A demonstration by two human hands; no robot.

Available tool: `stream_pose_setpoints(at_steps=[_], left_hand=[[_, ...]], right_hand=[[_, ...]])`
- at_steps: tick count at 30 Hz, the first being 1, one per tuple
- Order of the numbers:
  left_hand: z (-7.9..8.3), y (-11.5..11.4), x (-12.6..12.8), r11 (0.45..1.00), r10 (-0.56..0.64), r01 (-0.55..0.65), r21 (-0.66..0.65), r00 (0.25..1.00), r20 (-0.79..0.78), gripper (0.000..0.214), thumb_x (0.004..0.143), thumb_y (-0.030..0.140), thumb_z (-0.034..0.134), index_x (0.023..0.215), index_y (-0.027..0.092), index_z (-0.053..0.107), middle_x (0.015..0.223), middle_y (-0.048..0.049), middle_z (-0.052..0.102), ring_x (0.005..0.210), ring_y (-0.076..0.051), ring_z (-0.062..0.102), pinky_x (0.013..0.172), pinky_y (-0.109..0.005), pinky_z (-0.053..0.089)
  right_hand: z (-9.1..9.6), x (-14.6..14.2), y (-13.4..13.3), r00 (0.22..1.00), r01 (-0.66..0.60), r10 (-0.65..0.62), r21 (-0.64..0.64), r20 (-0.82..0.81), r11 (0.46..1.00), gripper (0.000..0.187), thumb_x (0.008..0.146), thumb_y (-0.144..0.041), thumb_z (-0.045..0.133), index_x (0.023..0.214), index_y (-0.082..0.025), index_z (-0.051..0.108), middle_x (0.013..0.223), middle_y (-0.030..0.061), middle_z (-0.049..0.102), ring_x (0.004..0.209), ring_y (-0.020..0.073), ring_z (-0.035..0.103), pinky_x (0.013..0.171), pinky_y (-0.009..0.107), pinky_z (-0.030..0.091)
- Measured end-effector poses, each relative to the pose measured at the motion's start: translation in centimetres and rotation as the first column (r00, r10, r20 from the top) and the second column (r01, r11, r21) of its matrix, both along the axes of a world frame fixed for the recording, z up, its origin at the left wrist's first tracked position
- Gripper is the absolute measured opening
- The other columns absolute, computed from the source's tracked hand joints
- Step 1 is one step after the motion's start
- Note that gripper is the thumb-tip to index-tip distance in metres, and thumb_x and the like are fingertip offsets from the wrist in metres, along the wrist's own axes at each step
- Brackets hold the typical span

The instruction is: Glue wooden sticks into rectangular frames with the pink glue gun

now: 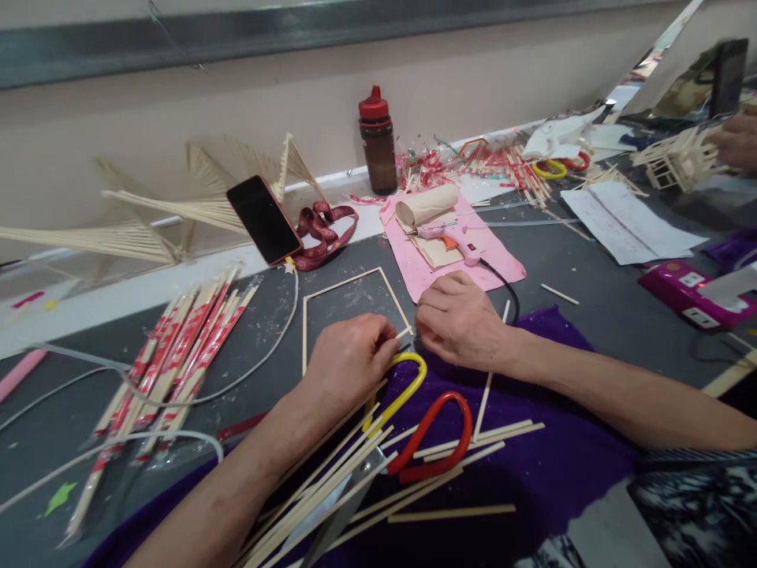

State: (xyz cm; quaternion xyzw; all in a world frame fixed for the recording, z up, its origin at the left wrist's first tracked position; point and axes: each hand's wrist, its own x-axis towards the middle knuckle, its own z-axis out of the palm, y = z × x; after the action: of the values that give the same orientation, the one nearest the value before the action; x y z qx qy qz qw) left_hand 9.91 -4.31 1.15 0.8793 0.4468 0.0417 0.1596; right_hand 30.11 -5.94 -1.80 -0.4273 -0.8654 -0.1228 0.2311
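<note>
My left hand (350, 360) and my right hand (458, 319) meet at the near corner of a thin wooden stick frame (306, 331) lying on the dark table (591, 284). Both hands are closed in a pinch on a short stick end (404, 332) at that corner. Just below them lie scissors with a yellow handle (408, 390) and a red handle (438, 434), on a purple cloth (561, 465) strewn with loose bamboo sticks (331, 489).
Wrapped chopsticks (177, 347) lie at left, with a black phone (263, 218) and red ribbon (322, 225) behind. A pink glue gun (453, 237) rests on a pink mat (502, 264) by a brown bottle (378, 146). Another person's hand (736, 140) touches a stick model (674, 158) far right.
</note>
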Motion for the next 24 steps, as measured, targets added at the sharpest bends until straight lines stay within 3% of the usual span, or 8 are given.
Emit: stream_pose_setpoints(at_steps=[2,5,9,12,15,20,24], left_hand=[[-0.1,0.2,-0.5,1.000,0.020,-0.020,-0.002,1.000,0.003,0.017,0.083,0.031,0.052,0.077,0.020,0.063,0.079,-0.0010,0.067,0.070,-0.015,0.059,0.062,-0.026,0.039],[-0.2,0.5,-1.3,0.998,0.055,-0.055,0.006,0.998,0.019,0.017,0.083,0.032,0.052,0.077,0.020,0.063,0.079,-0.0004,0.068,0.069,-0.014,0.059,0.061,-0.026,0.039],[-0.3,1.0,-1.4,0.999,0.046,-0.046,0.002,0.998,0.043,0.017,0.083,0.032,0.051,0.080,0.020,0.063,0.083,-0.0010,0.068,0.071,-0.014,0.060,0.062,-0.025,0.040],[-0.4,1.1,-1.1,1.000,0.027,-0.027,0.005,0.999,0.045,0.018,0.084,0.032,0.050,0.081,0.020,0.063,0.083,-0.0013,0.068,0.070,-0.014,0.060,0.060,-0.025,0.040],[-0.5,1.0,-1.0,1.000,0.010,-0.010,0.013,0.999,0.052,0.018,0.085,0.032,0.050,0.081,0.021,0.063,0.082,-0.0011,0.068,0.070,-0.014,0.060,0.061,-0.025,0.040],[-1.0,0.8,-1.2,0.999,-0.019,0.016,0.036,0.997,0.075,0.017,0.085,0.030,0.050,0.080,0.021,0.062,0.083,-0.0006,0.067,0.074,-0.014,0.060,0.063,-0.025,0.041],[-1.3,0.9,-1.4,0.998,-0.029,0.023,0.062,0.996,0.090,0.017,0.086,0.031,0.049,0.081,0.022,0.063,0.084,0.0000,0.068,0.075,-0.014,0.060,0.064,-0.026,0.041]], right_hand=[[-0.3,1.3,0.6,0.994,0.101,-0.101,0.006,-0.044,0.995,0.011,0.076,-0.020,0.053,0.068,-0.016,0.060,0.071,0.0054,0.061,0.075,0.0195,0.048,0.072,0.035,0.032],[-0.4,3.4,1.5,0.944,0.229,-0.244,-0.089,-0.222,0.969,0.010,0.071,-0.015,0.053,0.062,-0.017,0.056,0.065,0.0030,0.061,0.070,0.0171,0.050,0.070,0.031,0.036],[0.7,3.7,2.3,0.916,0.187,-0.233,-0.169,-0.326,0.968,0.007,0.071,-0.014,0.054,0.066,-0.018,0.057,0.071,0.0014,0.064,0.073,0.0159,0.054,0.070,0.028,0.039],[2.0,2.2,4.1,0.945,0.157,-0.207,-0.202,-0.255,0.967,0.008,0.074,-0.017,0.055,0.068,-0.019,0.060,0.073,0.0019,0.064,0.076,0.0168,0.054,0.069,0.029,0.037],[2.7,0.4,7.8,0.958,0.213,-0.248,-0.222,-0.143,0.951,0.009,0.076,-0.022,0.056,0.072,-0.018,0.063,0.077,0.0040,0.066,0.075,0.0176,0.054,0.064,0.029,0.035],[2.5,-1.6,14.7,0.941,0.334,-0.339,-0.203,0.008,0.920,0.018,0.079,-0.019,0.051,0.080,-0.016,0.068,0.090,0.0091,0.068,0.083,0.0204,0.057,0.064,0.029,0.034],[2.4,-2.5,17.7,0.916,0.401,-0.392,-0.273,0.088,0.875,0.025,0.082,-0.018,0.046,0.085,-0.015,0.070,0.093,0.0121,0.069,0.085,0.0218,0.059,0.063,0.028,0.034]])
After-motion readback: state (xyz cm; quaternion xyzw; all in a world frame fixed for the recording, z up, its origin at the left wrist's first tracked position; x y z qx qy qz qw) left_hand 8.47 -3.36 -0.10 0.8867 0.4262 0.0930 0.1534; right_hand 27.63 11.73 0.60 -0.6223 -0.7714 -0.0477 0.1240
